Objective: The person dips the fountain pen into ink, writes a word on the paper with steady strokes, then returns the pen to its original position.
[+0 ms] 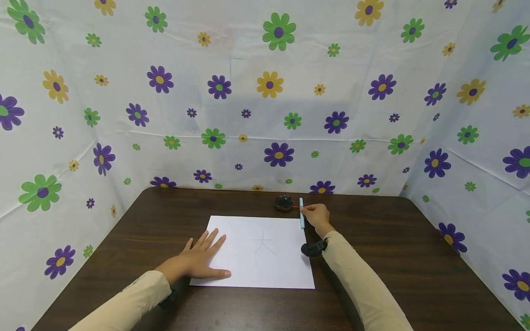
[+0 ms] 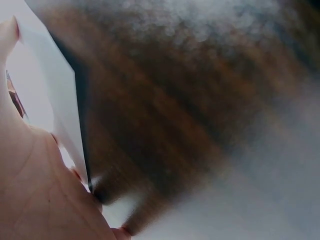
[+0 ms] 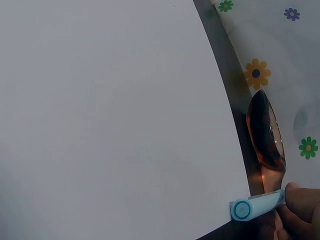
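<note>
A white sheet of paper (image 1: 265, 273) lies on the table, with thin pen strokes (image 1: 262, 243) forming a character near its middle. My left hand (image 1: 200, 259) rests on the sheet's left side, fingers spread; the left wrist view shows its palm (image 2: 40, 185) beside the paper edge. By the sheet's far right corner, my right hand (image 1: 318, 216) pinches a light blue marker (image 1: 302, 219) between thumb and fingers. Behind the marker lies a spoon (image 3: 265, 130) with a dark shiny bowl and copper-coloured handle. The handle passes behind the marker; whether my fingers touch it, I cannot tell.
The dark wooden table (image 1: 232, 308) extends around the paper. A white curtain (image 1: 244, 124) with purple, green and yellow flowers hangs behind the table and along both sides. A black wrist strap (image 1: 313, 248) sits on my right wrist.
</note>
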A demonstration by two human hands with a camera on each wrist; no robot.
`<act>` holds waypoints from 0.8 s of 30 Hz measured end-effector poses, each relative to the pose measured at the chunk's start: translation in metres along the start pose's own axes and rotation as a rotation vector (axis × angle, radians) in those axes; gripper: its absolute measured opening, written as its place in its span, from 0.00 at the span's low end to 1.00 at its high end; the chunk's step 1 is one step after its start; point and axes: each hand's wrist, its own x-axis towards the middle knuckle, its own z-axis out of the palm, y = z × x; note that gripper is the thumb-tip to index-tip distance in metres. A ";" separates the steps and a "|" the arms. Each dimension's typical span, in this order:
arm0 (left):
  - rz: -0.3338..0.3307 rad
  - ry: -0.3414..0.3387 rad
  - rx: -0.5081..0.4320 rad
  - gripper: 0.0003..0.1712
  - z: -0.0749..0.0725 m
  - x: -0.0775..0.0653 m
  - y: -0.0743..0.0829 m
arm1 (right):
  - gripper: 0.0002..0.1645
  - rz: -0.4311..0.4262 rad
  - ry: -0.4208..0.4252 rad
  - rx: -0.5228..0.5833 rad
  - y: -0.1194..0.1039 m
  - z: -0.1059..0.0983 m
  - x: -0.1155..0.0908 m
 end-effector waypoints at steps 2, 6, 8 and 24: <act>0.001 0.024 0.000 0.66 0.003 0.002 -0.003 | 0.17 -0.001 0.001 0.004 0.000 0.000 0.000; 0.006 0.040 -0.001 0.65 0.006 0.004 -0.004 | 0.17 0.003 0.000 0.012 0.003 -0.001 0.001; 0.005 0.036 -0.001 0.65 0.006 0.004 -0.004 | 0.17 0.009 -0.006 0.017 0.003 -0.001 0.001; 0.024 0.028 -0.037 0.61 -0.013 -0.012 0.010 | 0.18 -0.043 -0.067 0.010 0.002 -0.007 0.000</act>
